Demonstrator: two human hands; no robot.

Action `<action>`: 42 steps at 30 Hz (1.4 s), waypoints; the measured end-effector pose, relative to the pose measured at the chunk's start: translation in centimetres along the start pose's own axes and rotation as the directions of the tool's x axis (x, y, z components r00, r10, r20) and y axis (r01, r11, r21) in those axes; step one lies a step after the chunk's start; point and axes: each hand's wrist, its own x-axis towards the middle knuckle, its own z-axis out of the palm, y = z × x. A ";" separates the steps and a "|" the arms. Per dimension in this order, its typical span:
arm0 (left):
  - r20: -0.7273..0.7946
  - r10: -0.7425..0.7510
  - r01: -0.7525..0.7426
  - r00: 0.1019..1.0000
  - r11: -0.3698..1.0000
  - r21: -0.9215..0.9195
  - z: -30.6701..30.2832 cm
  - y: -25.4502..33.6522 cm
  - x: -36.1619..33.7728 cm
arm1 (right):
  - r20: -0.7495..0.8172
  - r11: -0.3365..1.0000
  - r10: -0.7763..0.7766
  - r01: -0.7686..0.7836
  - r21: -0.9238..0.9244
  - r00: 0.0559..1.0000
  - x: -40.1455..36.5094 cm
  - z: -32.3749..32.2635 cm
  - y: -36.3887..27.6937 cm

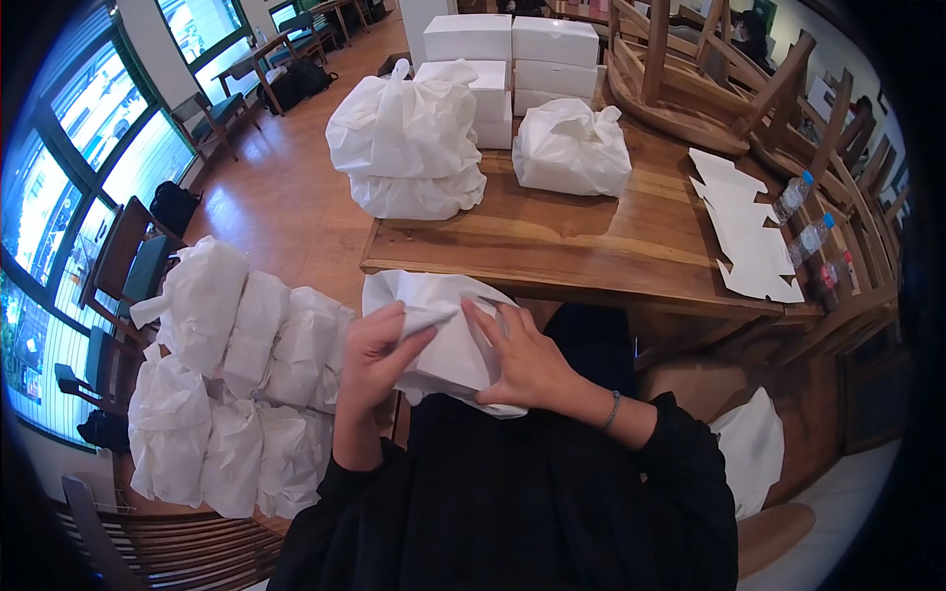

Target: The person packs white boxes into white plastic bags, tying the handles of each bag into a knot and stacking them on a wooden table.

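A white bag [448,369] with a boxy shape inside is held in front of my body, at the near edge of the wooden table [552,251]. On its left side, my left hand [379,355] pinches the bag's material between thumb and fingers. My right hand [522,360] lies against the bag's right side with its fingers spread over it. Just beyond the bag, two stacked white bags [404,143] stand at the table's left end, and another white bag [572,153] sits to their right.
Stacked white boxes [468,39] stand at the table's back. A flat white cardboard sheet [744,227] and bottles [810,239] lie to the right, beside upturned wooden chairs [690,89]. Several filled white bags [236,424] are piled at the left, above a slatted bench [168,547].
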 end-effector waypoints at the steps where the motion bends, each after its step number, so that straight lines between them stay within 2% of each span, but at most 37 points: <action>1: 0.001 -0.008 0.008 1.000 1.000 -0.003 0.1 0.2 0.0 | 0.019 0.999 0.052 -0.052 -0.010 0.998 0.3 -0.2 -0.3; 3: 0.007 -0.024 0.024 1.000 1.000 -0.007 0.2 0.9 0.0 | 0.051 0.987 0.156 -0.155 -0.030 0.986 0.9 -0.9 -1.0; 6: -0.028 0.083 -0.086 0.996 0.992 -0.093 0.3 1.9 0.7 | 0.035 0.985 0.147 -0.143 -0.099 0.988 1.0 -3.0 -2.6; 9: 0.024 0.201 -0.199 0.979 0.977 -0.080 0.4 4.5 2.2 | 0.031 0.965 0.129 -0.118 -0.235 0.991 1.2 -5.0 -4.6; 10: 0.052 0.234 -0.231 0.971 0.971 -0.062 0.5 5.9 3.0 | 0.088 0.959 0.076 -0.049 -0.279 0.993 1.5 -4.3 -4.4; 11: 0.135 0.332 -0.323 0.934 0.943 -0.087 0.6 7.1 3.9 | 0.174 0.963 0.036 0.012 -0.269 0.984 1.7 -3.9 -4.3; 13: 0.290 0.510 -0.487 0.810 0.860 -0.155 0.9 9.1 5.5 | 0.317 0.988 -0.073 0.112 -0.108 0.946 2.1 -4.3 -4.4; 14: 0.375 0.505 -0.511 0.777 0.855 -0.092 1.6 9.9 6.1 | 0.368 0.990 -0.119 0.138 -0.027 0.922 2.3 -4.8 -4.5; 16: 0.532 0.470 -0.569 0.705 0.821 0.029 3.1 11.1 7.1 | 0.310 0.982 -0.176 0.146 0.116 0.935 2.3 -6.3 -4.9; 19: 0.376 0.584 -0.647 0.719 0.760 0.058 3.5 10.8 8.4 | 0.193 0.951 -0.189 0.130 0.279 0.963 2.0 -10.0 -5.0; 20: 0.342 0.501 -0.566 0.795 0.815 0.122 2.5 11.3 8.2 | 0.160 0.937 -0.200 0.141 0.319 0.967 1.8 -11.7 -4.4; 21: 0.199 0.541 -0.570 0.817 0.809 0.144 1.5 10.5 8.1 | 0.139 0.924 -0.228 0.169 0.342 0.964 1.7 -12.7 -3.4; 23: -0.094 0.586 -0.565 0.805 0.805 0.179 0.1 7.0 8.3 | 0.116 0.891 -0.327 0.265 0.368 0.938 0.3 -14.7 -0.1; 24: -0.312 0.499 -0.466 0.809 0.866 0.179 -0.2 5.3 7.7 | 0.113 0.871 -0.385 0.320 0.372 0.916 -0.5 -15.6 1.6; 25: -0.513 0.388 -0.364 0.765 0.919 0.152 0.0 3.6 7.0 | 0.157 0.902 -0.337 0.270 0.338 0.928 -0.7 -16.5 1.3; 26: -0.552 0.240 -0.334 0.798 0.939 -0.075 0.5 2.2 6.7 | 0.200 0.928 -0.287 0.220 0.300 0.937 -0.9 -17.5 1.0; 28: -0.524 -0.064 -0.250 0.849 0.825 -0.507 2.0 -0.1 6.2 | 0.334 0.990 0.057 -0.095 0.100 0.941 -0.9 -20.9 -3.5; 31: -0.180 -0.199 -0.006 0.963 0.654 -0.757 4.6 -3.0 4.6 | 0.061 0.920 0.029 -0.051 0.388 0.998 -1.4 -18.9 -3.0; 34: 0.026 -0.345 0.206 0.938 0.497 -0.843 7.0 -4.3 3.5 | 0.006 0.878 0.019 -0.019 0.479 1.000 -0.1 -16.8 -3.2; 37: 0.007 -0.229 0.134 0.973 0.544 -0.828 8.5 -5.6 3.8 | -0.034 0.920 0.096 -0.076 0.385 0.995 1.1 -14.3 -1.4; 40: -0.156 0.010 -0.108 0.988 0.767 -0.633 8.6 -3.5 4.2 | 0.004 0.900 0.111 -0.102 0.425 0.994 1.4 -13.7 -0.5; 42: -0.168 -0.038 -0.068 0.985 0.808 -0.585 9.1 -2.6 3.7 | 0.204 0.831 0.072 -0.172 0.529 0.976 0.8 -16.0 -1.7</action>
